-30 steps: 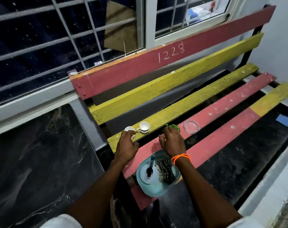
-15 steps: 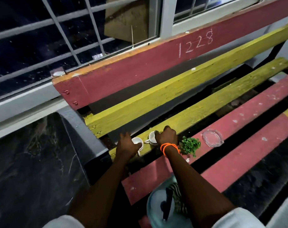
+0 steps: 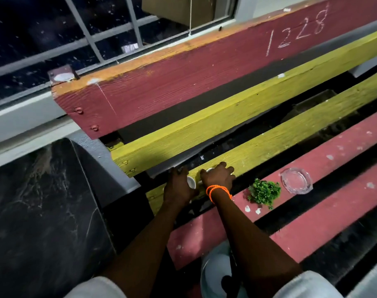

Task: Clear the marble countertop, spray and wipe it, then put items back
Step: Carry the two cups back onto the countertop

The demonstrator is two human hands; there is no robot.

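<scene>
Two small white cups stand on the yellow seat slat (image 3: 269, 145) of a painted wooden bench. My left hand (image 3: 178, 188) is curled around the left cup (image 3: 192, 182), whose rim shows beside my fingers. My right hand (image 3: 218, 178), with an orange bracelet on the wrist, covers the right cup (image 3: 209, 169) and grips it from above; only a sliver of that rim is visible. The black marble countertop (image 3: 43, 211) lies to the left of the bench.
A small green plant sprig (image 3: 264, 191) and a clear glass ashtray (image 3: 296, 180) sit on the red slat right of my hands. A teal tray (image 3: 213, 274) shows at the bottom edge under my right forearm. A barred window runs behind the bench back.
My right hand left the green sprig on the red slat and moved left onto the second cup. The camera leaned closer, so the tray has slid mostly out of view.
</scene>
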